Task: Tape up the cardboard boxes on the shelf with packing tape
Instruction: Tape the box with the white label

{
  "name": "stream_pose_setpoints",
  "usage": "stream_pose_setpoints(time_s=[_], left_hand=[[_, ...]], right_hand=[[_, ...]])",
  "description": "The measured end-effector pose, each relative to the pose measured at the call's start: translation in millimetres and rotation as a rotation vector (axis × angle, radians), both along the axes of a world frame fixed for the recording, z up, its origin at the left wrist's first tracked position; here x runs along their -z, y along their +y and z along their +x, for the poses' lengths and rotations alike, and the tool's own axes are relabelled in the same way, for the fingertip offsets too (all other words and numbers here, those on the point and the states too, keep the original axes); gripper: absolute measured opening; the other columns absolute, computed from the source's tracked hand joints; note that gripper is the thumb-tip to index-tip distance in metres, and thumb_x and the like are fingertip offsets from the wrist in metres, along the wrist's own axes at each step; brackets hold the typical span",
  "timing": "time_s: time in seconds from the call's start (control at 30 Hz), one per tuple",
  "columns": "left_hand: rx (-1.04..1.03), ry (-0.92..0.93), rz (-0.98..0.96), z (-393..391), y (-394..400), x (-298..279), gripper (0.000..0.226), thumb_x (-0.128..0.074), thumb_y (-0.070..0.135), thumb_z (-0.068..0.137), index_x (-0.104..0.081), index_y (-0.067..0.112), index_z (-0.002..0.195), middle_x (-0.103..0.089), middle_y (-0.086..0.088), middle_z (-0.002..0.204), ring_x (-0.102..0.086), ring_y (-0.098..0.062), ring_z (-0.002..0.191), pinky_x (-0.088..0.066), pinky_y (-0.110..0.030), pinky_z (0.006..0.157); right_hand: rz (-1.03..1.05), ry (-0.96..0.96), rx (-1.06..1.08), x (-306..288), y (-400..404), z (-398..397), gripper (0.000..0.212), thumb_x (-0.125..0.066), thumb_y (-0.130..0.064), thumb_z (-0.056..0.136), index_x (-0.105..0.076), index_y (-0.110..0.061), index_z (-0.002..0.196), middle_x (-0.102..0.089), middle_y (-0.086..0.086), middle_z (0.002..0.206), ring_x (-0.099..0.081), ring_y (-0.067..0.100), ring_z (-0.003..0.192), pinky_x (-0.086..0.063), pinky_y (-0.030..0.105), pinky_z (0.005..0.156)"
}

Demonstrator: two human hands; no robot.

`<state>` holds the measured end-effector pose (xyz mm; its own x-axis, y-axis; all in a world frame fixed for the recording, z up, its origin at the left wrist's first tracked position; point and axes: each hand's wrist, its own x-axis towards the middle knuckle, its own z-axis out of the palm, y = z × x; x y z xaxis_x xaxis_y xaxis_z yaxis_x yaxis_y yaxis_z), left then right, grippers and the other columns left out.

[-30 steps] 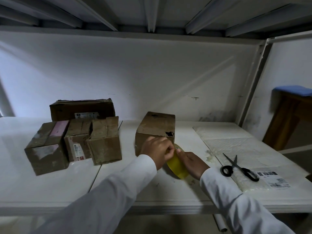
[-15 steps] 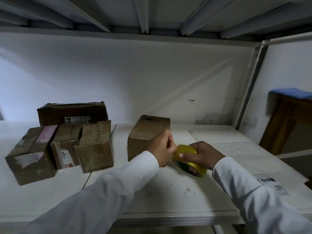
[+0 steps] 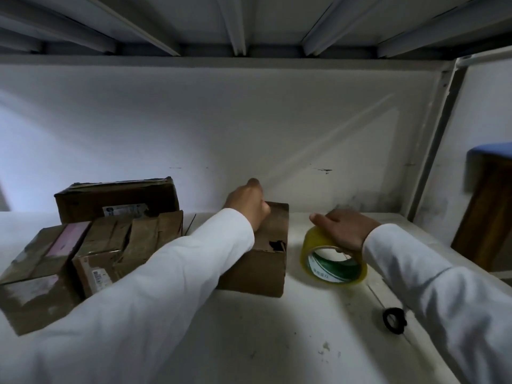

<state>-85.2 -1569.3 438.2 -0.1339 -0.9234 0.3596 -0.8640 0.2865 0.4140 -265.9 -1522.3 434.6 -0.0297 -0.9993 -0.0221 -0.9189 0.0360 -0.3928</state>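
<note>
Right now the yellow tape roll [image 3: 332, 254] stands on its edge on the white shelf [image 3: 277, 342], just to the right of 1 brown box [image 3: 266, 256]. The right hand [image 3: 343, 230] rests on top of the roll with fingers curled over it. The left hand [image 3: 248, 205] is on the far top of that box, fingers curled; I cannot tell if it holds anything. 4 more boxes [image 3: 91, 245] sit together at the left. A black scissors handle [image 3: 393, 320] peeks out near the right sleeve.
</note>
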Motion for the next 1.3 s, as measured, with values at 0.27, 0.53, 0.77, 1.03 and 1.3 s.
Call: stream_pose_setpoints(time_s=[0.27,0.53,0.77,1.03,1.3], left_hand=[[-0.066,-0.098,0.17,25.5,-19.1,24.1,0.016,-0.05,0.01,0.092,-0.049,0.008,0.108,-0.056,-0.009,0.095,-0.051,-0.021,0.08,-0.041,-0.026,0.071],[-0.052,-0.201,0.233,27.9,-24.1,40.2,0.026,-0.053,0.011,0.092,-0.047,0.007,0.116,-0.053,-0.007,0.093,-0.05,-0.02,0.078,-0.04,-0.026,0.069],[-0.183,-0.692,0.032,37.2,-23.7,39.2,0.062,-0.055,0.036,0.088,-0.028,0.016,0.14,-0.032,-0.008,0.138,-0.039,-0.028,0.122,-0.039,-0.041,0.093],[0.105,-0.689,-0.031,9.1,-10.0,44.0,0.036,-0.044,0.033,0.097,-0.048,0.021,0.13,-0.051,-0.004,0.133,-0.045,-0.024,0.123,-0.026,-0.043,0.109],[0.168,-0.593,0.271,18.1,-4.8,63.3,0.073,-0.011,0.065,0.093,-0.004,0.023,0.153,-0.001,0.004,0.16,-0.001,-0.017,0.147,-0.001,-0.045,0.119]], right_hand=[[0.123,0.121,-0.052,12.7,-40.2,16.9,0.048,-0.034,-0.047,0.098,-0.053,-0.015,0.129,-0.054,0.008,0.131,-0.052,0.026,0.112,-0.035,0.029,0.087],[0.162,0.167,-0.045,24.9,-53.8,20.2,0.044,-0.035,-0.045,0.098,-0.055,-0.015,0.125,-0.056,0.008,0.127,-0.053,0.024,0.103,-0.034,0.028,0.083],[0.166,0.201,-0.064,41.2,-55.0,24.3,0.045,-0.033,-0.044,0.098,-0.057,-0.015,0.123,-0.058,0.009,0.125,-0.051,0.022,0.096,-0.036,0.028,0.081],[0.167,0.308,-0.123,42.6,-53.7,28.4,0.043,-0.028,-0.04,0.099,-0.061,-0.014,0.104,-0.057,0.01,0.104,-0.051,0.022,0.089,-0.036,0.029,0.08],[0.167,0.317,-0.145,46.1,-51.4,26.2,0.045,-0.026,-0.039,0.1,-0.062,-0.013,0.105,-0.06,0.012,0.116,-0.05,0.021,0.09,-0.034,0.028,0.078]])
